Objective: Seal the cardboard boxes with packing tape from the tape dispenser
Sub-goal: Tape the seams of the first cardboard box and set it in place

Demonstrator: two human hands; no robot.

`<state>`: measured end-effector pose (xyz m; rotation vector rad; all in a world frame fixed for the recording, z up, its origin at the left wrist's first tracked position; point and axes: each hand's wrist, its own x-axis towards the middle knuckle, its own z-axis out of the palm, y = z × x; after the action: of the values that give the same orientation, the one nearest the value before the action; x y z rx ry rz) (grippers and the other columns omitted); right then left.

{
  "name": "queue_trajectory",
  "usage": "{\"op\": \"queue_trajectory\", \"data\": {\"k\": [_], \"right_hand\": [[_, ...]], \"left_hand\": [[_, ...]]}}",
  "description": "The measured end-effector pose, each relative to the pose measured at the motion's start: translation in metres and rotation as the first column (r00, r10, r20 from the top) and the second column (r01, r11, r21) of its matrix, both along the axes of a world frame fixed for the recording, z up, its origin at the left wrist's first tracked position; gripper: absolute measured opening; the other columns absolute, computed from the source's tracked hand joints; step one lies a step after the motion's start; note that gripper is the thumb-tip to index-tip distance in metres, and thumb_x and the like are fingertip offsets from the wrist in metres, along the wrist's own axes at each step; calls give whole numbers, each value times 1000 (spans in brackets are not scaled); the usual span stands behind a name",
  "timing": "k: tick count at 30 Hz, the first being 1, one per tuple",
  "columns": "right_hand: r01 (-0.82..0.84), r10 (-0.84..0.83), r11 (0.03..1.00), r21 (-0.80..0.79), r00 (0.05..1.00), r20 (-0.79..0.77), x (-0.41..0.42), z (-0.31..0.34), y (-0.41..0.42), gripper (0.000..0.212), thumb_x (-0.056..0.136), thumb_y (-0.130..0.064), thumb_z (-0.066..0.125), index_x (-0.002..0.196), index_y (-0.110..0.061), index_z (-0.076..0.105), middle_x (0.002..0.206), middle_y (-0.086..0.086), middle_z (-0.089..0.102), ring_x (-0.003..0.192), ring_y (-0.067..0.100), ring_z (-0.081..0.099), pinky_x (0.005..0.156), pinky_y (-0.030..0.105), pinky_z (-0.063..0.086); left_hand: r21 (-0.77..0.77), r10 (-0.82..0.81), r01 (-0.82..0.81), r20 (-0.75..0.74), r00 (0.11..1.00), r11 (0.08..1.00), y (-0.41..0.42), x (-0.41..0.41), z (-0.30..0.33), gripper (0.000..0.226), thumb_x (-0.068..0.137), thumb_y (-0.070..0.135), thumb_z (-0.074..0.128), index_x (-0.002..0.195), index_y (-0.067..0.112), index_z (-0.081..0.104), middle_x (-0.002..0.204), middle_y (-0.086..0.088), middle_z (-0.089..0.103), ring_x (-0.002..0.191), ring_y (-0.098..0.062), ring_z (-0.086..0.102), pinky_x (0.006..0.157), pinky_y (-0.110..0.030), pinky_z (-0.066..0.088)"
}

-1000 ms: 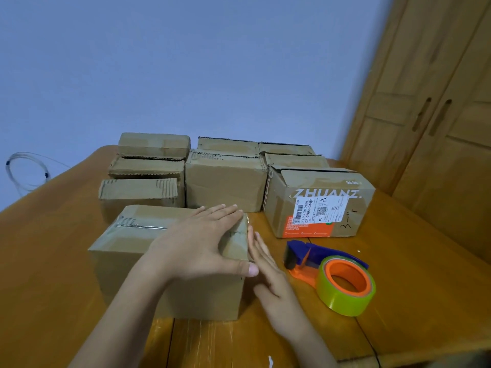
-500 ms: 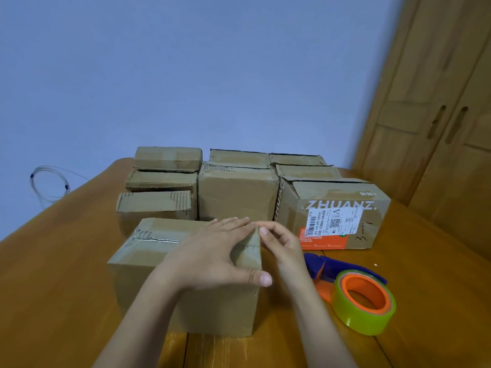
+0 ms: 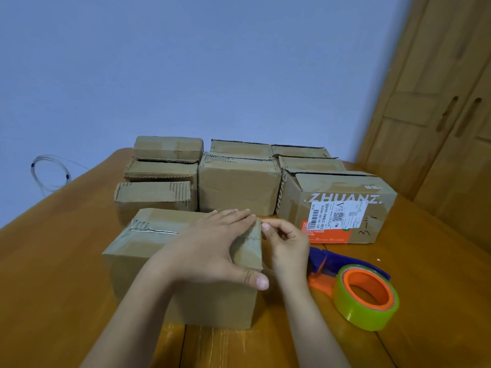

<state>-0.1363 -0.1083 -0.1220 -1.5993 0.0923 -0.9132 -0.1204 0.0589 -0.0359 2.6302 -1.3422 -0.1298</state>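
Note:
A closed cardboard box [image 3: 148,251] with clear tape along its top stands nearest me on the wooden table [image 3: 53,274]. My left hand [image 3: 212,248] lies flat on the box's top, its thumb hooked over the front right corner. My right hand [image 3: 287,243] is at the box's upper right edge, fingers curled, thumb and forefinger pinching the clear tape there. The tape dispenser [image 3: 364,296], blue and orange with a greenish roll, lies on the table to the right of my right hand, with neither hand on it.
A box with a white shipping label [image 3: 337,208] stands behind the dispenser. Several more cardboard boxes [image 3: 239,184] are stacked in rows behind the near one. A wooden wardrobe [image 3: 438,115] rises at the right. A coiled cable [image 3: 50,171] hangs at the left.
My right hand has risen from lying flat against the box's right side to its top right edge, and its fingers have curled. My left hand stays pressed on top.

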Motion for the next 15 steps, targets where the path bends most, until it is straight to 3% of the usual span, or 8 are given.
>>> {"op": "queue_trajectory", "data": {"k": [6, 11, 15], "right_hand": [[57, -56, 998, -6, 996, 71, -8, -4, 10, 26, 87, -3, 65, 85, -28, 72, 84, -8, 70, 85, 8, 65, 77, 20, 49], [25, -19, 995, -94, 998, 67, -25, -8, 18, 31, 90, -4, 52, 109, -24, 67, 93, -8, 65, 90, 6, 62, 76, 15, 47], [-39, 37, 994, -105, 999, -18, -43, -13, 24, 49, 83, -4, 44, 124, -27, 57, 113, -13, 65, 108, 2, 60, 88, 14, 48]], "left_hand": [[9, -55, 56, -80, 995, 998, 2, 6, 2, 138, 37, 103, 1, 153, 29, -2, 157, 16, -12, 138, 8, -14, 114, -22, -11], [11, -54, 55, -85, 995, 998, 2, 6, 2, 134, 41, 102, 10, 153, 29, -1, 159, 14, -11, 135, 11, -13, 113, -22, -12], [30, -53, 55, -83, 995, 998, 1, 5, 3, 136, 39, 102, 10, 153, 28, -2, 159, 12, -11, 132, 11, -14, 111, -23, -13]]}}
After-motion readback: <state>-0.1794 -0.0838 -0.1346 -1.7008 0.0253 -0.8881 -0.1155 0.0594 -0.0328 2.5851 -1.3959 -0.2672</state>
